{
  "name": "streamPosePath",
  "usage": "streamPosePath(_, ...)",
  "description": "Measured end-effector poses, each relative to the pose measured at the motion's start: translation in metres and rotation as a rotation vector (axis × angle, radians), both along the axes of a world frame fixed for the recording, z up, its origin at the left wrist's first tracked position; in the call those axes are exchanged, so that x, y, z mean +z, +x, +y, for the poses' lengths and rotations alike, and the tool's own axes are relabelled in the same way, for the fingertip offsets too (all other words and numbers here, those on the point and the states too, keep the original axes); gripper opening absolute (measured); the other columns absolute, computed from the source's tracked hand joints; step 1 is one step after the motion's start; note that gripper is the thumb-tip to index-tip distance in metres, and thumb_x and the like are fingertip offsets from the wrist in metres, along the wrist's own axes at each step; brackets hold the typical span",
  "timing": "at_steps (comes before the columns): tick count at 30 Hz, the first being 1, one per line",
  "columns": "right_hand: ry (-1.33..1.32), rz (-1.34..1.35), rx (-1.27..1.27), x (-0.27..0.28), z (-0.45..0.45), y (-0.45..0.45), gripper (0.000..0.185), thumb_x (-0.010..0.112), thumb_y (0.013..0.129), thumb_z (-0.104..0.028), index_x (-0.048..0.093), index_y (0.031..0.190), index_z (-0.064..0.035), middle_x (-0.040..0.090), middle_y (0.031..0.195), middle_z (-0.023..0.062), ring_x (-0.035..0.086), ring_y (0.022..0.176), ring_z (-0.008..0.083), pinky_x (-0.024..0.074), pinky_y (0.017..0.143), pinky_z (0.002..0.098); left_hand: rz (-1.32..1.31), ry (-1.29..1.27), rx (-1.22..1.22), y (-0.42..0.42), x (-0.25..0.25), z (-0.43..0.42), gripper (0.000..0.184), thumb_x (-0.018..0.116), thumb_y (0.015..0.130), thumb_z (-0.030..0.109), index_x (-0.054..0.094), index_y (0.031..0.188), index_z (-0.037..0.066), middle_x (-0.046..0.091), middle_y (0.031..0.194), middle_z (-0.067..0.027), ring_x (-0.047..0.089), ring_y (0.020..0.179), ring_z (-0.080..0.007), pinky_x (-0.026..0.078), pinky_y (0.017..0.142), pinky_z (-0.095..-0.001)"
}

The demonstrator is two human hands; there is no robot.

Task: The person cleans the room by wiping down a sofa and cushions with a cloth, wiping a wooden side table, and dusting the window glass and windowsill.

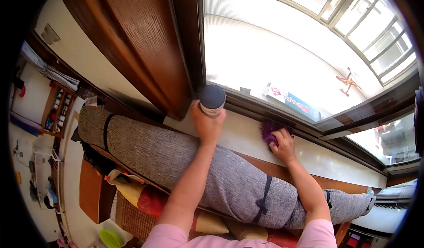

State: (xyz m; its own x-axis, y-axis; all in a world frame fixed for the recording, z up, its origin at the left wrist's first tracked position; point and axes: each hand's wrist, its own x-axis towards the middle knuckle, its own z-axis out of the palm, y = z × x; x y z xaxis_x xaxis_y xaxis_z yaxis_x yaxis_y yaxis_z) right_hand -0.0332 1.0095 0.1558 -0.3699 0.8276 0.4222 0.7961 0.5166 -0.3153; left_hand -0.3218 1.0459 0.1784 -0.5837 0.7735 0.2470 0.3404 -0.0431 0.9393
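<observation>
My left hand [207, 126] is wrapped round a canister with a dark grey lid [212, 97], held at the left end of the pale window sill [238, 133] beside the wooden frame. Its label is mostly hidden by my fingers. Farther right, my right hand [284, 145] is closed on a purple fuzzy cleaning cloth [269, 132], which lies against the sill near the window track. Both forearms reach over a long grey padded roll [150, 140] tied with dark straps.
A brown wooden frame [137, 36] rises at the left of the window. Beyond the glass lie a blue box with red lettering [293, 104] and a small wooden stand [349, 82]. Cushions [150, 199] and a green basin [111, 238] are below the roll.
</observation>
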Motion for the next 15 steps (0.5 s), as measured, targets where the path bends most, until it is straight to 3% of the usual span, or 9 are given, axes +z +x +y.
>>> streamPosePath(3,-0.082,-0.061,-0.074,0.011,0.002,-0.006,0.024,0.066,0.074,-0.009,0.066,0.098,-0.0085,0.059,0.088,0.0117,0.06,0.082,0.0314,0.051,0.073,0.0403,0.0,0.056,-0.109,0.004,-0.005,-0.001,0.068,0.078,0.067,0.018,0.045,0.125,0.001,0.051,0.112,-0.0165,0.053,0.107,-0.0363,0.045,0.094,-0.0458)
streamPosePath(5,-0.21,0.417,-0.146,0.04,0.006,-0.018,0.022,0.063,0.078,-0.004,0.064,0.1,-0.0039,0.061,0.089,0.0126,0.061,0.082,0.0266,0.0509,0.075,0.0343,0.045,0.069,-0.137,0.004,-0.004,-0.002,0.068,0.078,0.067,0.017,0.045,0.124,0.002,0.051,0.113,-0.0172,0.054,0.108,-0.0368,0.045,0.094,-0.0453)
streamPosePath(7,-0.163,0.678,-0.202,0.084,0.01,-0.034,0.02,0.06,0.083,0.0,0.063,0.103,-0.0021,0.064,0.094,0.0075,0.062,0.086,0.0185,0.049,0.08,0.0281,0.084,0.083,-0.147,0.003,-0.004,-0.002,0.068,0.078,0.066,0.016,0.045,0.124,0.003,0.052,0.114,-0.0179,0.054,0.109,-0.0373,0.046,0.094,-0.0448)
streamPosePath(9,-0.119,0.754,-0.233,0.135,0.017,-0.062,0.02,0.062,0.085,-0.001,0.064,0.105,-0.0035,0.065,0.096,0.0061,0.062,0.086,0.0186,0.0495,0.081,0.0285,0.125,0.08,-0.199,0.004,-0.006,-0.001,0.069,0.078,0.065,0.015,0.046,0.125,0.004,0.052,0.115,-0.0179,0.053,0.11,-0.0379,0.046,0.095,-0.0441)
streamPosePath(11,-0.005,0.796,0.031,0.16,0.037,-0.098,0.02,0.066,0.085,-0.003,0.066,0.104,-0.0057,0.065,0.1,0.0068,0.061,0.095,0.0208,0.049,0.086,0.0315,0.126,0.091,-0.209,0.004,-0.007,-0.002,0.069,0.079,0.065,0.016,0.046,0.125,0.005,0.052,0.115,-0.0176,0.053,0.11,-0.0374,0.046,0.095,-0.044)
streamPosePath(13,-0.017,0.452,0.274,0.172,0.048,-0.138,0.019,0.07,0.083,-0.006,0.069,0.103,-0.0076,0.064,0.106,0.007,0.058,0.105,0.0259,0.047,0.092,0.0352,0.133,0.093,-0.218,0.002,-0.013,0.002,0.069,0.08,0.066,0.016,0.047,0.125,0.005,0.053,0.115,-0.0173,0.053,0.11,-0.0369,0.046,0.095,-0.0439)
streamPosePath(15,0.172,0.131,0.412,0.132,0.063,-0.17,0.019,0.072,0.082,-0.008,0.07,0.101,-0.0081,0.063,0.108,0.0083,0.054,0.107,0.0308,0.0454,0.094,0.0398,0.019,0.262,-0.415,-0.001,-0.023,0.006,0.067,0.082,0.066,0.017,0.049,0.123,0.006,0.054,0.114,-0.0165,0.054,0.109,-0.0363,0.046,0.095,-0.0432)
